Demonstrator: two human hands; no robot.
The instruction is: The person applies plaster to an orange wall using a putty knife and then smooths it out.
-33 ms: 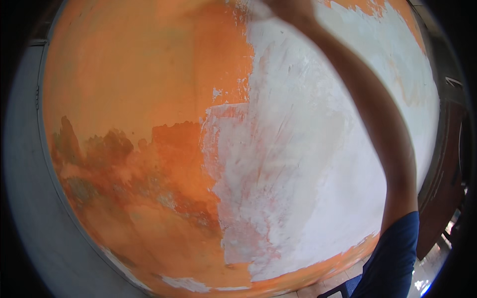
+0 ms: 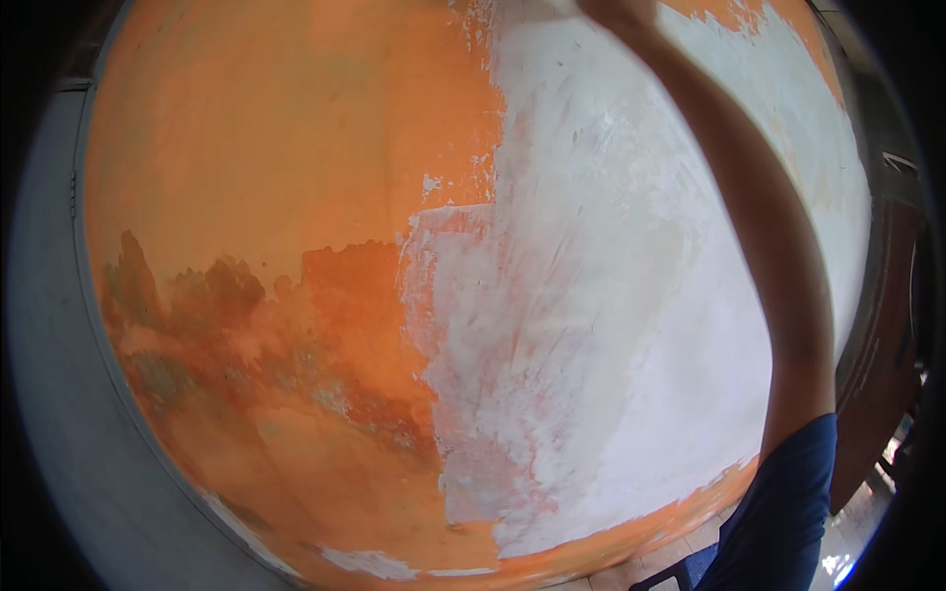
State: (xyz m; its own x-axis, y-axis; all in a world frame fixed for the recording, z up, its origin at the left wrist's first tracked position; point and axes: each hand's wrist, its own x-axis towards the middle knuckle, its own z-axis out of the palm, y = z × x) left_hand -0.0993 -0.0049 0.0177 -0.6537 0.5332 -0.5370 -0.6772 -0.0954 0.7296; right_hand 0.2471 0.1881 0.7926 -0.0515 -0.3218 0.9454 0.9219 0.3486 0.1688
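My right arm, in a dark blue sleeve, reaches up across the wall in front of me. At the top edge of the picture is my right hand (image 2: 621, 10), close to the upper part of the pale coating; its fingers are cut off and smeared, and whatever they may hold cannot be made out. The wall's left half is orange paint (image 2: 266, 148) with darker damp-looking stains lower down. A whitish coat (image 2: 591, 295) covers the right part, streaked with pinkish orange near its ragged left border. My left hand is out of the picture.
A grey panel (image 2: 44, 325) with a hinge on its edge borders the wall on the left. At the right stands a dark brown board (image 2: 877, 394). Low down, a blue object with a dark frame (image 2: 680, 576) sits by the light floor tiles (image 2: 645, 566).
My right hand and forearm have shifted to the right and slightly up along the wall. The smear beside the hand has moved right with it.
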